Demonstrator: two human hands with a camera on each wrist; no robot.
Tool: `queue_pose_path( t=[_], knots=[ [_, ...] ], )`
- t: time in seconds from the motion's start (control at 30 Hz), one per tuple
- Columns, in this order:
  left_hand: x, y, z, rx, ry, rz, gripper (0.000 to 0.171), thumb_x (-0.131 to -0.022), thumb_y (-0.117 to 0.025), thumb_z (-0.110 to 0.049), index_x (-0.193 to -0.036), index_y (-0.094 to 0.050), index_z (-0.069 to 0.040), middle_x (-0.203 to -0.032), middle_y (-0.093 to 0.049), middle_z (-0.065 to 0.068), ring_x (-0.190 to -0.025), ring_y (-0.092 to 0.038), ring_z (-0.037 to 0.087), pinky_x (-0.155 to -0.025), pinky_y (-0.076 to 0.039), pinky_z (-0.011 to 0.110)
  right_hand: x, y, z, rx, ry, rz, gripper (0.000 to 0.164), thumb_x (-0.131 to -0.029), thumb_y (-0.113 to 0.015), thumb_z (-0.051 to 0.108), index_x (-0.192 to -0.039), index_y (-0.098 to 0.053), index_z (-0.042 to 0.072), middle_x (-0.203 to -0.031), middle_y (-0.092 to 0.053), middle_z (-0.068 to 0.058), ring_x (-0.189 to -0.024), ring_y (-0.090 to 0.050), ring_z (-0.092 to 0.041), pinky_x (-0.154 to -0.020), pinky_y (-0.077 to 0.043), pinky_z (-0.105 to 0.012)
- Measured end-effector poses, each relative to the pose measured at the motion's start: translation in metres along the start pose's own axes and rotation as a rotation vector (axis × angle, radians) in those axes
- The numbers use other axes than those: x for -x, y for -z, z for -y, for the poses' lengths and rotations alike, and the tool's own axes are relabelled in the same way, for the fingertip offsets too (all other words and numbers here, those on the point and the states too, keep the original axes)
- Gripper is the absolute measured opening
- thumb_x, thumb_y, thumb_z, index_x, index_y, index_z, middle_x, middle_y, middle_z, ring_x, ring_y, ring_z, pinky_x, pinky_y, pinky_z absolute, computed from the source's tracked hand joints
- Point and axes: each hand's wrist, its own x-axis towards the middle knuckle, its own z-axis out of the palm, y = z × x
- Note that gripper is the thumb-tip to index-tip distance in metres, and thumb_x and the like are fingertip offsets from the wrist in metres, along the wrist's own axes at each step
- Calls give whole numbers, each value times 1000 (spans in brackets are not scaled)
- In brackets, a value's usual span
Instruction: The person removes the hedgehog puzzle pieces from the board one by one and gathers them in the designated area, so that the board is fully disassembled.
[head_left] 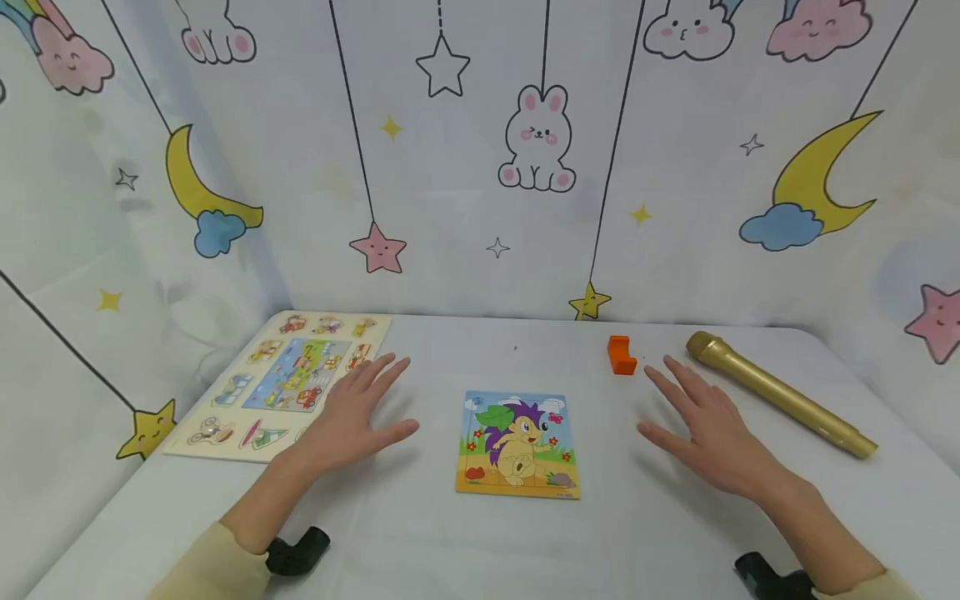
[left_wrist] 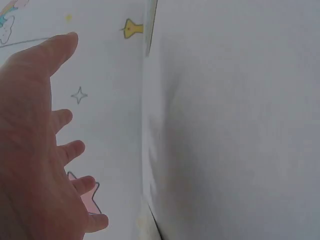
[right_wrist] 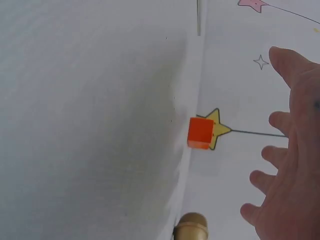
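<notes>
A square hedgehog picture puzzle [head_left: 517, 446] lies flat on the white table between the two hands. My left hand [head_left: 348, 425] hovers with its fingers spread, partly covering a cream picture board [head_left: 296, 375] in the head view. On the other side, my right hand [head_left: 708, 437] is also held with fingers apart and holds nothing. Beyond its fingertips stands a small orange block [head_left: 621, 357] with a notched shape, seen too in the right wrist view [right_wrist: 201, 132]. A gold microphone [head_left: 783, 396] lies slanted to the right of that hand.
White cloth covers the table [head_left: 420, 533]. Behind it hangs a curtain [head_left: 450, 175] printed with moons, stars and rabbits, which also closes off the left side. Dark wrist devices [head_left: 298, 552] sit beneath both wrists.
</notes>
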Motion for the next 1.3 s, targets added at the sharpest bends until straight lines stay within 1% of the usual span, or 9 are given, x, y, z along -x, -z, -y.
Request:
queue_pose_path(
  t=[0.1, 0.27, 0.43, 0.53, 0.6, 0.73, 0.93, 1.13, 1.3],
  knots=[
    [-8, -8, -12, 55, -28, 12, 85, -91, -66, -57, -160, -33, -20, -163, -28, 10, -147, -21, 42, -112, -19, 69, -6, 0, 8, -34, -7, 17, 82, -96, -68, 45, -160, -30, 11, -164, -19, -21, -143, -23, -50, -110, -19, -71],
    [-20, -23, -24, 177, -22, 17, 88, -89, -69, -55, -161, -30, -21, -164, -26, 8, -148, -22, 37, -111, -26, 67, -20, 0, 22, -105, -25, 48, 81, -96, -67, 48, -158, -33, 10, -165, -17, -18, -143, -22, -50, -104, -31, -73],
    [-32, -39, -30, 278, 5, 37, 90, -89, -70, -55, -162, -25, -26, -166, -22, 7, -150, -19, 34, -112, -26, 65, -38, -2, 32, -185, -33, 74, 81, -96, -66, 51, -159, -31, 16, -165, -16, -17, -145, -19, -48, -104, -33, -72],
    [-38, -45, -31, 308, 14, 60, 92, -88, -71, -56, -162, -24, -28, -166, -22, 7, -150, -19, 32, -114, -26, 63, -50, -3, 37, -224, -26, 69, 79, -96, -67, 48, -160, -31, 17, -165, -20, -15, -146, -19, -45, -106, -31, -71],
    [-41, -48, -32, 304, 17, 74, 94, -86, -73, -56, -162, -25, -26, -165, -23, 7, -150, -20, 31, -114, -26, 61, -59, -6, 41, -248, -12, 62, 78, -96, -67, 47, -159, -32, 16, -164, -23, -13, -147, -22, -43, -107, -31, -69],
    [-44, -53, -30, 282, 18, 89, 95, -84, -75, -54, -160, -30, -18, -162, -29, 12, -148, -25, 35, -114, -27, 60, -74, -11, 53, -309, 11, 56, 77, -95, -69, 44, -158, -36, 15, -162, -30, -11, -146, -30, -37, -109, -33, -64],
    [-43, -56, -29, 290, -13, 103, 93, -83, -77, -51, -158, -36, -14, -159, -36, 14, -146, -29, 37, -114, -26, 60, -90, -20, 76, -414, 40, 87, 72, -94, -73, 38, -154, -42, 14, -155, -42, -8, -134, -45, -34, -103, -44, -58],
    [-44, -57, -28, 249, -43, 118, 92, -80, -80, -50, -154, -43, -12, -150, -48, 11, -140, -38, 35, -114, -28, 58, -104, -36, 95, -463, 98, 135, 66, -95, -73, 31, -151, -46, 12, -150, -48, -10, -129, -51, -36, -102, -46, -55],
    [-43, -58, -26, 207, -43, 137, 90, -78, -80, -53, -151, -48, -12, -146, -53, 10, -137, -41, 35, -113, -30, 56, -113, -49, 103, -507, 129, 167, 60, -96, -71, 28, -148, -49, 9, -142, -54, -16, -123, -55, -35, -101, -49, -49]
  ],
)
